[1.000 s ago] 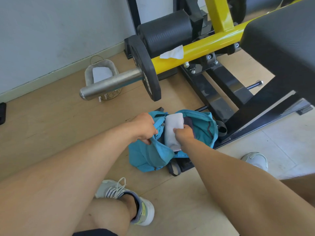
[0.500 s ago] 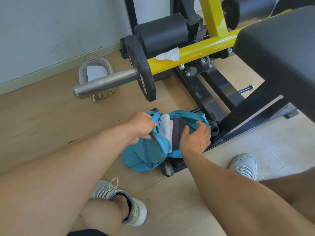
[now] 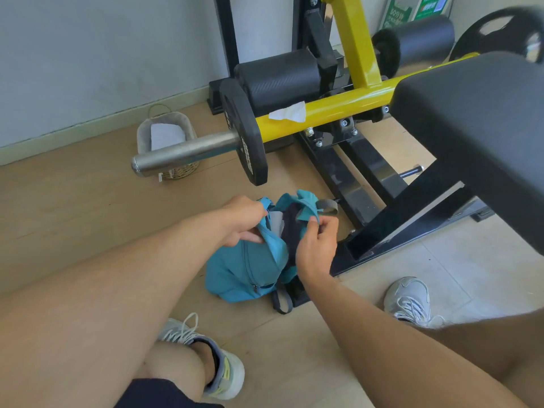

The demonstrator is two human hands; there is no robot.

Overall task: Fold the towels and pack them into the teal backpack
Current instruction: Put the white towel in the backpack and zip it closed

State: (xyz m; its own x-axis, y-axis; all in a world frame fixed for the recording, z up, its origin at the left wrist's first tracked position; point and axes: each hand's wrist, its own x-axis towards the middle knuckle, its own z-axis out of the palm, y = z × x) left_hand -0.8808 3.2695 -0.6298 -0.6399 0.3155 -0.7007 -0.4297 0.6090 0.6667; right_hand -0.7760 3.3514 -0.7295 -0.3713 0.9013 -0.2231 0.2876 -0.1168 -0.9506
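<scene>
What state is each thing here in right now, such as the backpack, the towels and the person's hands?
teal backpack: open at the top, on the floor
white towel: tucked inside, edge showing
dark towel: inside the backpack
left hand: gripping the backpack's left rim
right hand: pinching the right rim
basket: upright, holding white cloth

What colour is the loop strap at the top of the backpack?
Grey; the loop strap on the teal backpack shows best in the head view.

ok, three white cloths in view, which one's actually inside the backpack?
The folded white towel in the teal backpack mouth, between both hands. The others sit apart: one in the wicker basket, one draped on the yellow bar.
</scene>
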